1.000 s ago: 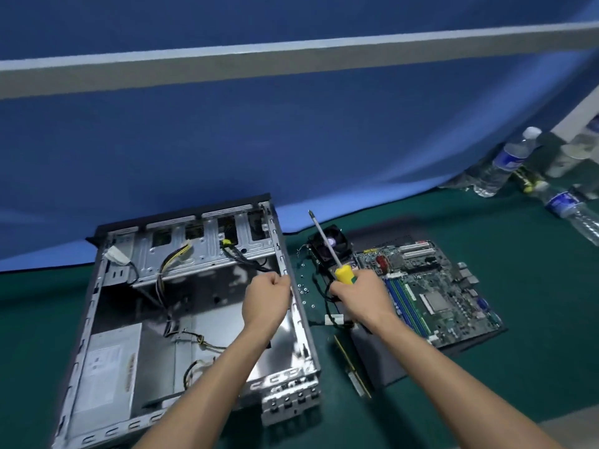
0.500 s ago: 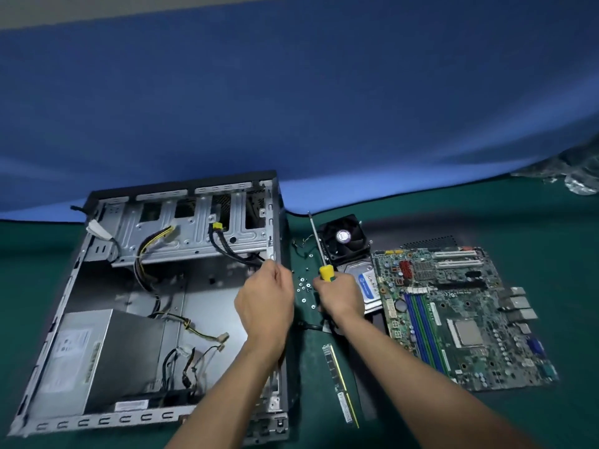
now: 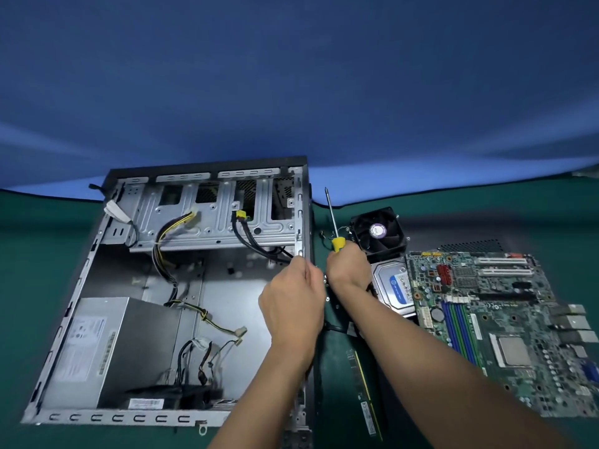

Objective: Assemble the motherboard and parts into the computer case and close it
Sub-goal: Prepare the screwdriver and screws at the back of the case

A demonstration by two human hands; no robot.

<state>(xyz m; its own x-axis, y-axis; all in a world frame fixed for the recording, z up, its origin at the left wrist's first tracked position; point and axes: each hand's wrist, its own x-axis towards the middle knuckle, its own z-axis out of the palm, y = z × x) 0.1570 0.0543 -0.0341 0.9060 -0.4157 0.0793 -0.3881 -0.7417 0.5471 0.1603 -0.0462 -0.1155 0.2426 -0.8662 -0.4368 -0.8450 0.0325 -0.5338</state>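
Right hand (image 3: 346, 270) clenched round screwdriver (image 3: 334, 226), tip up; left hand (image 3: 293, 306) gripping case (image 3: 299, 222) wall. Risk: tip raking hard drive (image 3: 393, 286), just right of knuckles, or scattering screws (image 3: 326, 299) between hands.

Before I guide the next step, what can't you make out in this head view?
- Left hand: fingertips hidden behind its own back at the case wall; grip unclear.
- Screwdriver handle: mostly covered by the right hand.
- Hard drive: partly hidden under the fan and right arm.
- Motherboard: right edge cut off.
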